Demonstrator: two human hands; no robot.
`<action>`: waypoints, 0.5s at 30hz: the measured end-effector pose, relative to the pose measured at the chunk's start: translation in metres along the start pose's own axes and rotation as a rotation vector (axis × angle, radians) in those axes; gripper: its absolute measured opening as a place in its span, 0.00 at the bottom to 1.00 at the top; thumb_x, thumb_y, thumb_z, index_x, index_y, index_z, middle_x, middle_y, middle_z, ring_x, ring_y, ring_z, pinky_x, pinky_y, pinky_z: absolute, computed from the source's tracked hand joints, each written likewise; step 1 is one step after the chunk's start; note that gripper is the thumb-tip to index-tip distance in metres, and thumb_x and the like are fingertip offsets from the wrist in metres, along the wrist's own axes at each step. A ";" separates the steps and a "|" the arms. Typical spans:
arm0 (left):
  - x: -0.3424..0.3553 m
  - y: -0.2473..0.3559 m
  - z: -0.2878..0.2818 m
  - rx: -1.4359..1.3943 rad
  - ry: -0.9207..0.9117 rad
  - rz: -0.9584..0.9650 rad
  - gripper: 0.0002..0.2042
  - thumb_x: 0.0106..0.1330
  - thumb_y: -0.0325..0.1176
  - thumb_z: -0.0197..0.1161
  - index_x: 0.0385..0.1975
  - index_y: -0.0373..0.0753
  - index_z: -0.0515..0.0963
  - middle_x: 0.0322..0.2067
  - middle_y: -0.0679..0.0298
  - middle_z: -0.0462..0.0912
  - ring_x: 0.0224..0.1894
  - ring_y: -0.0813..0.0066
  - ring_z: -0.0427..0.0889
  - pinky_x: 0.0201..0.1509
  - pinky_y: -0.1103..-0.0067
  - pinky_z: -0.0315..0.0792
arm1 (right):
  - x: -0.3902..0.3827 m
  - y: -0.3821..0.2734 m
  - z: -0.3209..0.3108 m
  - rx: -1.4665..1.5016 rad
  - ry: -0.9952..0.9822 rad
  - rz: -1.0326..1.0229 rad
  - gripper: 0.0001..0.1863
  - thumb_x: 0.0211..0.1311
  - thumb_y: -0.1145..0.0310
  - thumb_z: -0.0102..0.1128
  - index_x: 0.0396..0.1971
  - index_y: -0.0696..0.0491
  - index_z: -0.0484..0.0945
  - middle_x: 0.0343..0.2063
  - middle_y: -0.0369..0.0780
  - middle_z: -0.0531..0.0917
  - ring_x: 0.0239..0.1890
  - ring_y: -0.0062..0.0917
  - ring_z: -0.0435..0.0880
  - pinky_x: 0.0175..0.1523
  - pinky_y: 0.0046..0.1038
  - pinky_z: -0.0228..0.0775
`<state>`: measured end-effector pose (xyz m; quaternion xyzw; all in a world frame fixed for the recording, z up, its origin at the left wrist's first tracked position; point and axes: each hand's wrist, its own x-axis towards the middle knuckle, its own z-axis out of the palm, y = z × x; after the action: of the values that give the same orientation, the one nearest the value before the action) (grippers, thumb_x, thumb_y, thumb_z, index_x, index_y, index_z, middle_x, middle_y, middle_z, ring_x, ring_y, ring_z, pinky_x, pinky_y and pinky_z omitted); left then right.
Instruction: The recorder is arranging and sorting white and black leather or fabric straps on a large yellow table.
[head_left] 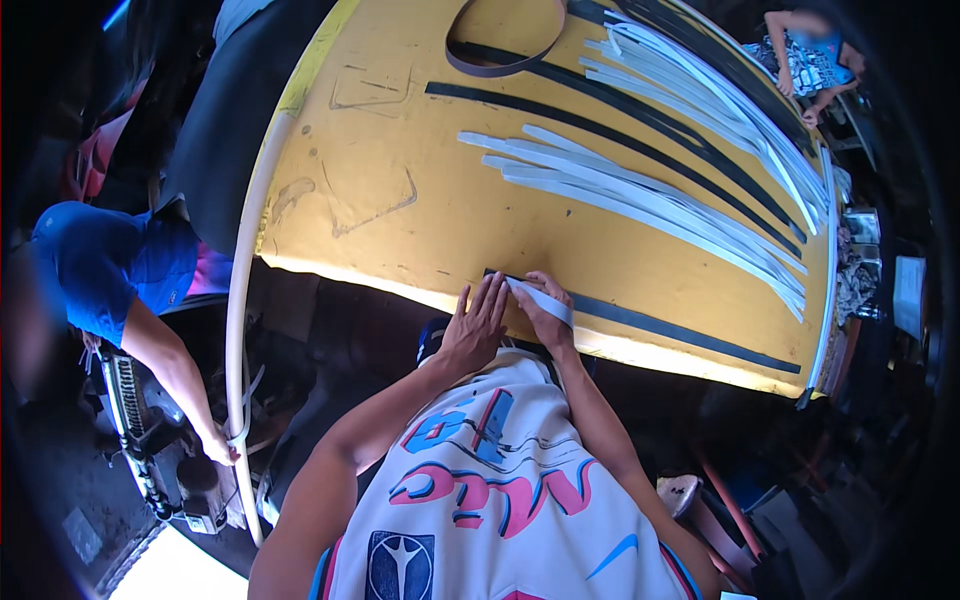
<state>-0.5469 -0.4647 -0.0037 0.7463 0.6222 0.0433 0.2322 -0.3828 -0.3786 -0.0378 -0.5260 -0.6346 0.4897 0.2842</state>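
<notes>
My left hand [475,325] lies with fingers stretched out at the near edge of the yellow table [355,235], on the end of a long dark strip [690,337]. Beside it, my right hand [547,325] has its fingers curled on a pale white strip [540,298] that curves over the dark one. The dark strip runs rightward along the near edge. Further across the tabletop lie several white strips [630,190] and several black strips [590,120]. What is under my left fingers is partly hidden.
A brown looped band [505,65] lies at the back. At left, a co-worker in blue [120,260] grips a long pale rail [238,340] beside metal machinery [140,440]. Another person [815,75] is at the top right. Metal containers [860,228] stand past the table's right end.
</notes>
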 end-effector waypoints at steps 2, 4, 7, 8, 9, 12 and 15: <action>0.000 0.000 0.000 0.017 0.002 0.010 0.36 0.72 0.41 0.53 0.74 0.29 0.49 0.77 0.48 0.44 0.80 0.54 0.43 0.78 0.54 0.41 | -0.002 -0.007 -0.003 0.000 -0.040 0.086 0.21 0.60 0.65 0.71 0.51 0.57 0.78 0.39 0.46 0.89 0.43 0.33 0.90 0.51 0.31 0.80; 0.002 0.002 -0.002 0.005 -0.010 -0.005 0.36 0.72 0.41 0.53 0.74 0.29 0.49 0.77 0.48 0.44 0.80 0.54 0.43 0.78 0.53 0.41 | -0.001 -0.014 -0.005 0.060 -0.042 0.108 0.25 0.59 0.65 0.71 0.54 0.58 0.75 0.40 0.47 0.89 0.44 0.33 0.90 0.52 0.32 0.79; 0.002 0.002 0.000 0.031 -0.036 -0.006 0.37 0.73 0.43 0.52 0.75 0.29 0.47 0.77 0.48 0.42 0.80 0.55 0.41 0.78 0.53 0.41 | -0.004 -0.015 -0.005 0.069 -0.010 0.031 0.29 0.59 0.66 0.71 0.58 0.60 0.71 0.40 0.47 0.89 0.45 0.31 0.89 0.53 0.32 0.79; 0.001 0.001 0.001 0.036 -0.036 -0.016 0.37 0.73 0.43 0.52 0.75 0.29 0.47 0.77 0.48 0.41 0.80 0.55 0.41 0.78 0.52 0.40 | -0.006 -0.015 -0.001 0.121 0.017 0.036 0.30 0.60 0.66 0.72 0.59 0.60 0.70 0.40 0.44 0.89 0.40 0.26 0.89 0.49 0.28 0.79; 0.001 0.002 -0.001 0.025 -0.045 -0.025 0.38 0.72 0.43 0.53 0.75 0.29 0.46 0.78 0.49 0.41 0.80 0.54 0.42 0.78 0.51 0.40 | -0.009 -0.016 0.002 0.268 0.036 0.142 0.29 0.61 0.65 0.72 0.59 0.59 0.70 0.39 0.41 0.88 0.37 0.23 0.87 0.47 0.26 0.78; 0.003 0.002 -0.004 0.016 -0.055 -0.010 0.38 0.72 0.43 0.54 0.75 0.29 0.46 0.78 0.49 0.41 0.80 0.54 0.42 0.78 0.51 0.41 | -0.012 -0.016 -0.001 0.526 0.122 0.274 0.26 0.61 0.65 0.72 0.56 0.55 0.73 0.39 0.33 0.85 0.32 0.15 0.82 0.40 0.17 0.73; 0.002 0.000 -0.005 0.003 -0.055 0.001 0.38 0.72 0.42 0.54 0.75 0.29 0.46 0.78 0.49 0.42 0.80 0.53 0.42 0.78 0.51 0.40 | -0.028 -0.020 -0.017 0.919 0.160 0.647 0.17 0.61 0.67 0.70 0.49 0.46 0.77 0.44 0.29 0.85 0.40 0.13 0.81 0.43 0.15 0.70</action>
<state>-0.5481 -0.4617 0.0009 0.7480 0.6152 0.0217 0.2481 -0.3679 -0.3986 -0.0093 -0.5513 -0.1393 0.7364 0.3666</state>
